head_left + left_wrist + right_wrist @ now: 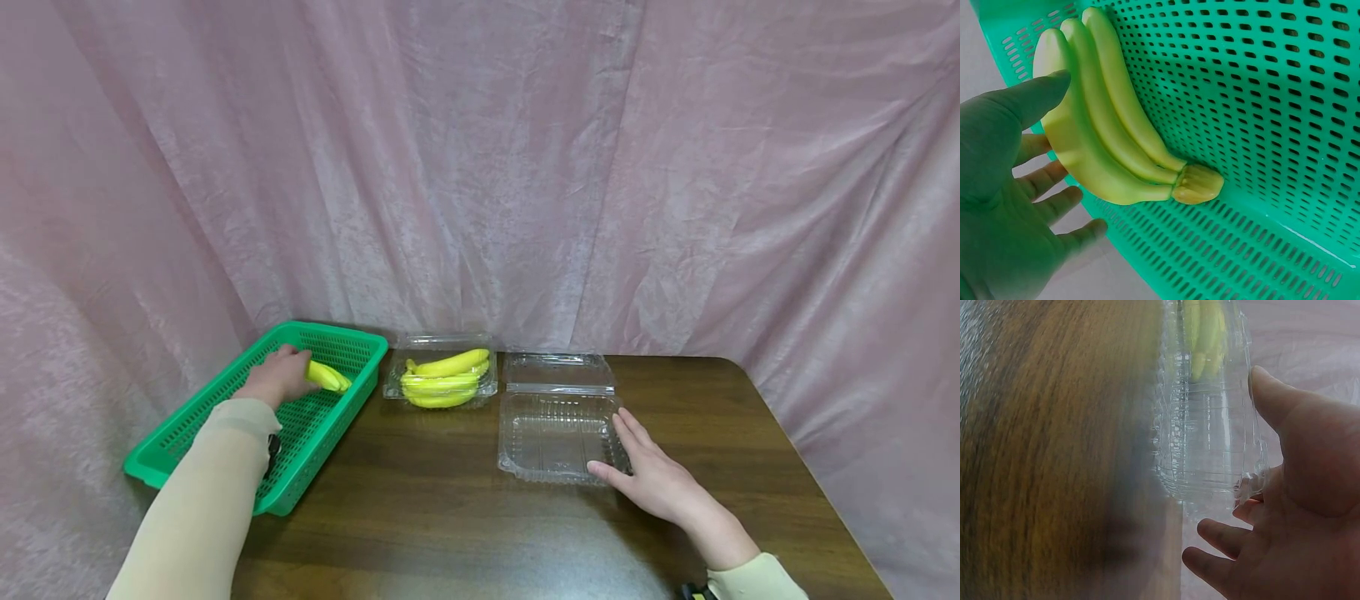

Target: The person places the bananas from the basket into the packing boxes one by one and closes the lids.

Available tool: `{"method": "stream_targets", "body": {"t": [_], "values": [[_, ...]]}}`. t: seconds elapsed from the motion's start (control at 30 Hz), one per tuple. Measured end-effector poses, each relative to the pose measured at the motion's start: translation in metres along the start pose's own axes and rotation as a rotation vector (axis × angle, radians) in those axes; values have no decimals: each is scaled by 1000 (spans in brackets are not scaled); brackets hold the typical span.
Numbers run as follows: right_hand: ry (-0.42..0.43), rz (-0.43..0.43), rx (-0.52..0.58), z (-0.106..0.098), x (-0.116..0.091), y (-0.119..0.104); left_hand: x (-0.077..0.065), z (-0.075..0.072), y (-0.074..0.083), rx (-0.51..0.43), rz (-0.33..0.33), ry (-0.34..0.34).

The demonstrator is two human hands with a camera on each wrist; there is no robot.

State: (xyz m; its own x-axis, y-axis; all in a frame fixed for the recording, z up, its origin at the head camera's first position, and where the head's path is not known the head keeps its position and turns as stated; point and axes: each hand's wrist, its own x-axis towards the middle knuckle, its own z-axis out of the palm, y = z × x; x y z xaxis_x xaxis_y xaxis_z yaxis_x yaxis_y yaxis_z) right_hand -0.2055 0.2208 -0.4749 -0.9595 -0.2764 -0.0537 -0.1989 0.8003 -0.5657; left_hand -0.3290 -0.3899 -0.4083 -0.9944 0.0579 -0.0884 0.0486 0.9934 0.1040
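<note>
A bunch of three yellow bananas [1100,119] lies in the green basket [367,377], its stem end toward the lower right in the left wrist view. My left hand [283,375] is at the bunch's side, fingers spread and slightly bent. The thumb overlaps the nearest banana in the left wrist view; whether it touches cannot be told. On the table, a clear plastic clamshell container [557,450] stands with its lid folded back. Beside its right edge is my right hand [660,479], thumb and fingers spread, the thumb at the rim [1252,394].
Another clear container [392,383] holds a bunch of yellow bananas [446,379] between the basket and the unlidded container. The brown wooden table [450,533] ends at a rounded back right corner. A pink curtain [525,167] hangs behind.
</note>
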Motion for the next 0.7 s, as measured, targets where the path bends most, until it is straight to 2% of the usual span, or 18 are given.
{"method": "stream_targets", "body": {"t": [0.2,0.43,0.7], "values": [[-1,-1,-2,-1,0,0,0,0,-2,11,-4,6],[-5,2,7,1,0,0,-1,10,-10,-43,-28,3],[-4,3,7,2,0,1,-1,11,-14,-32,18,-47]]}}
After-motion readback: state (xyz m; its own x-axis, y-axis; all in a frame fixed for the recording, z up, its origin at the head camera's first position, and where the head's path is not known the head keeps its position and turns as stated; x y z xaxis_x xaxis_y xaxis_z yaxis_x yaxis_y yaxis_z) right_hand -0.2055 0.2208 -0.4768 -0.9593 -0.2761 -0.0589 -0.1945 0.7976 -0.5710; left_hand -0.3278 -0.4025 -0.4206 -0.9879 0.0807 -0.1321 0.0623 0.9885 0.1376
